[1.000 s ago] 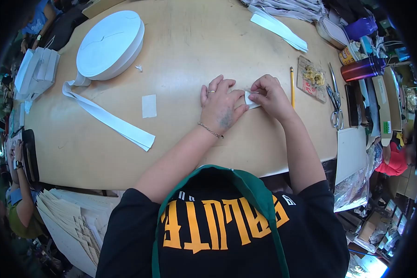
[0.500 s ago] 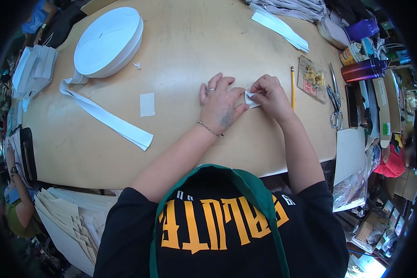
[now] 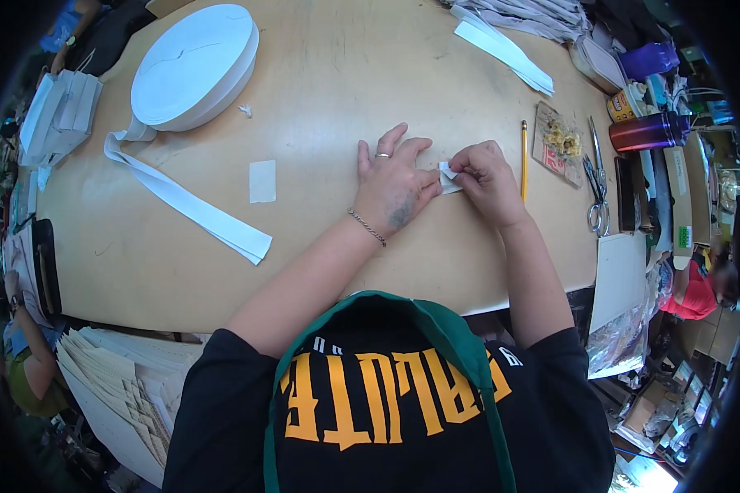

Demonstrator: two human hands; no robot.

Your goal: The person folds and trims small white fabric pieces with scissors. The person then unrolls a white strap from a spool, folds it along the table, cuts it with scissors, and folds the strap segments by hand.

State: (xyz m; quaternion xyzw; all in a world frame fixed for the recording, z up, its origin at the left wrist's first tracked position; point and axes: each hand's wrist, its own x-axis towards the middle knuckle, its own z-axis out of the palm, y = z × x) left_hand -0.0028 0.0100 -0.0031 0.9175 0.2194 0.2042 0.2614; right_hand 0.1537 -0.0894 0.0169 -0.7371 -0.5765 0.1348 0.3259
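Observation:
On the tabletop, a small white piece of paper or fabric [image 3: 450, 180] lies between my hands, one part of it lifted or folded up. My right hand [image 3: 487, 182] is closed, pinching the raised part between thumb and forefinger. From the other side, my left hand [image 3: 393, 182] has its thumb and forefinger pressed together at the piece's left edge, while its other fingers spread over the table. Further left, a flat whitish rectangle [image 3: 262, 181] rests by itself. A yellow pencil [image 3: 524, 162] lies just right of my right hand.
A large roll of white strip [image 3: 191, 70] stands at upper left, its folded tail [image 3: 193, 209] trailing towards me. White strips [image 3: 506, 53] lie at the far right. Scissors [image 3: 598, 181], a small board with yellowish bits [image 3: 557, 142] and a metallic bottle [image 3: 649, 131] line the right side.
My left thumb and forefinger have drawn closer together at the white piece's edge. My right hand still pinches it. The whole view has shifted slightly.

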